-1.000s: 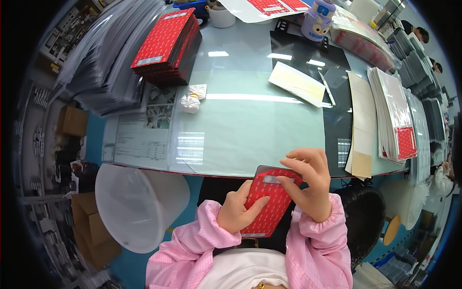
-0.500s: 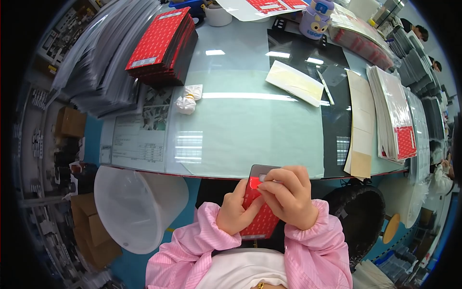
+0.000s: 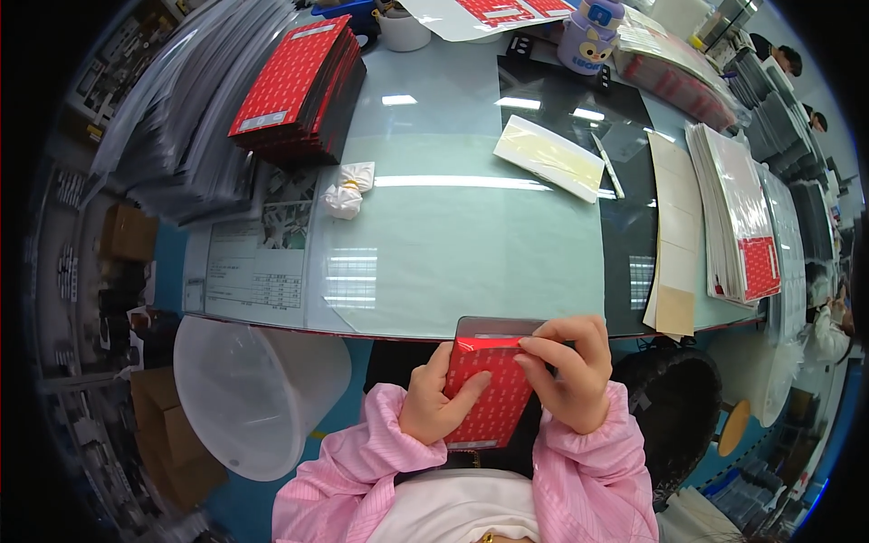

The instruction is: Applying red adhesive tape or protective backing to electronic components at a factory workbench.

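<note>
A flat panel with a red, white-patterned face (image 3: pixel 489 398) is tilted up in front of my body, just off the table's near edge. My left hand (image 3: pixel 439 398) grips its left side, thumb across the front and fingers behind. Along its top a dark grey strip (image 3: pixel 493 328) shows. Just below, the edge of the red film (image 3: pixel 475 344) is turned down, shiny and creased. My right hand (image 3: pixel 575 371) pinches that film edge near the top right corner between thumb and forefinger. The other right fingers are curled.
A stack of red panels (image 3: pixel 294 81) and many clear sheets (image 3: pixel 181 118) stand at left. A crumpled white wad (image 3: pixel 348 190), pale yellow sheet (image 3: pixel 548 158), white pen (image 3: pixel 608 167) and purple bottle (image 3: pixel 588 41) lie or stand on the table. A white bin (image 3: pixel 253 398) is below.
The turned-down film edge and grey strip now span the panel's top, where only a corner showed. My right hand has shifted right, uncovering more of the panel. My left hand keeps its hold.
</note>
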Action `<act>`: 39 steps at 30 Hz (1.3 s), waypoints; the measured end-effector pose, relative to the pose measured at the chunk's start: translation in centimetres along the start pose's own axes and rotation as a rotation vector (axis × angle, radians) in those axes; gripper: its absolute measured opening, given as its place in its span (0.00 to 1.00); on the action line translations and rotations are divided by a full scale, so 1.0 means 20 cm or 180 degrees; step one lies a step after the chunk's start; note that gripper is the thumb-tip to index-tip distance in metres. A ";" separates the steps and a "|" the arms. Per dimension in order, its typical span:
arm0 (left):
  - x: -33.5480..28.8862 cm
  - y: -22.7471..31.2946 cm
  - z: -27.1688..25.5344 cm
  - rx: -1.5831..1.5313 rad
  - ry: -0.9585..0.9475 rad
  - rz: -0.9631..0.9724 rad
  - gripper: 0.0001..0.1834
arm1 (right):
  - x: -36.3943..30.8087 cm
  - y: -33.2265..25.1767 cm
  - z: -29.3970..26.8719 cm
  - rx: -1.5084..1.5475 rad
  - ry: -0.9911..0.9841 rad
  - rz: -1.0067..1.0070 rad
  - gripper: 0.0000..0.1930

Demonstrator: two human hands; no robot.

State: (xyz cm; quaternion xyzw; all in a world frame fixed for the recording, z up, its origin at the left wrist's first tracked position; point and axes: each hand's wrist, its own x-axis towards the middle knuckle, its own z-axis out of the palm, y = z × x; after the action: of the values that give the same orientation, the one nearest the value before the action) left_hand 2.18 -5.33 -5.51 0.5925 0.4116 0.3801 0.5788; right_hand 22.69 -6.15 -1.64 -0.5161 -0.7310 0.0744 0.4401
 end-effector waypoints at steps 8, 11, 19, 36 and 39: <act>-0.01 0.04 -0.04 0.0440 -0.0511 -0.0055 0.16 | 0.17 0.07 -0.12 0.1275 -0.0562 0.1192 0.05; 0.00 0.05 -0.04 0.0476 -0.0591 0.0046 0.15 | 0.21 0.10 -0.11 0.1552 -0.0932 0.1186 0.01; -0.02 0.03 -0.04 0.0709 -0.0726 0.0227 0.14 | 0.23 0.09 -0.08 0.1928 -0.1752 0.1419 0.05; -0.01 0.00 -0.14 0.0163 -0.0231 0.0062 0.15 | 0.06 0.15 -0.11 0.2203 -0.0551 0.2104 0.08; -0.03 -0.03 -0.13 -0.0072 -0.0094 -0.0020 0.16 | 0.00 0.12 -0.12 0.1637 -0.0383 0.1553 0.04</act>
State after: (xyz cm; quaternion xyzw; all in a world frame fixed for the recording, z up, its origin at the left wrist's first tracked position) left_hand -0.54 -4.91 -6.00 0.5901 0.4006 0.3741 0.5927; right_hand 26.07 -5.95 -1.43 -0.5426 -0.5682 0.3890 0.4811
